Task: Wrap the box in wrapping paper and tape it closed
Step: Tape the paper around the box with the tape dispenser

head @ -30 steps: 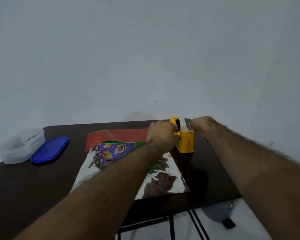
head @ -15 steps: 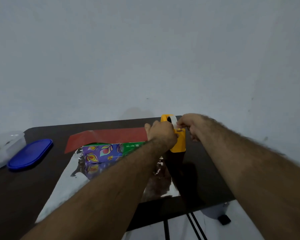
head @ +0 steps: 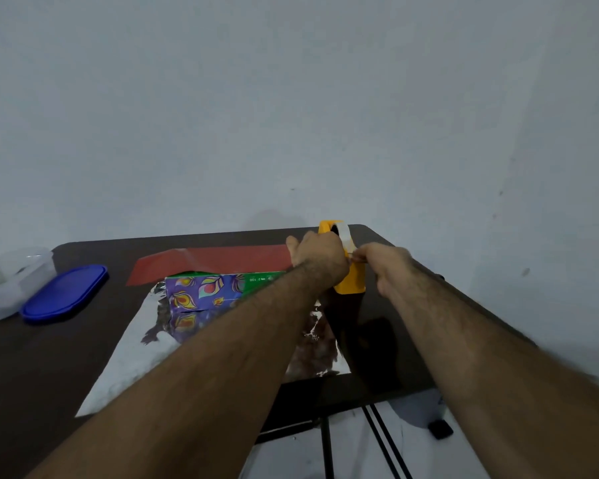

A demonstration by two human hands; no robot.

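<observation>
While the box (head: pixel 208 288) lies unwrapped on the silver wrapping paper (head: pixel 142 361) at the middle of the table (head: pixel 49 357), the work in hand is fetching tape, not folding. The box is purple with a leaf pattern and a green end, and it sits on the far part of the sheet; the paper spreads out flat toward six o'clock, with no flap raised over the box yet. A red sheet (head: pixel 215 262) lies flat just beyond the box, at twelve o'clock from it.

At about two o'clock from the box stands the yellow tape dispenser (head: pixel 353 278). The left hand (head: pixel 317 257) wraps its fingers round the dispenser's near side and steadies it. The right hand (head: pixel 391 267) is at the dispenser's three o'clock side, its grip narrow, fingertips pinched on what looks like the free end of the tape (head: pixel 346 236); the strip itself is too thin and blurred to follow.

By my judgement, the task is at an early stage: tape is being drawn before any seam exists. The next move calls for pulling a short length clear, tearing it against the cutter, and keeping it from curling on itself.

Out at nine o'clock, well apart, lie a blue lid (head: pixel 64 293) and a clear plastic container (head: pixel 11 281) beside it.
</observation>
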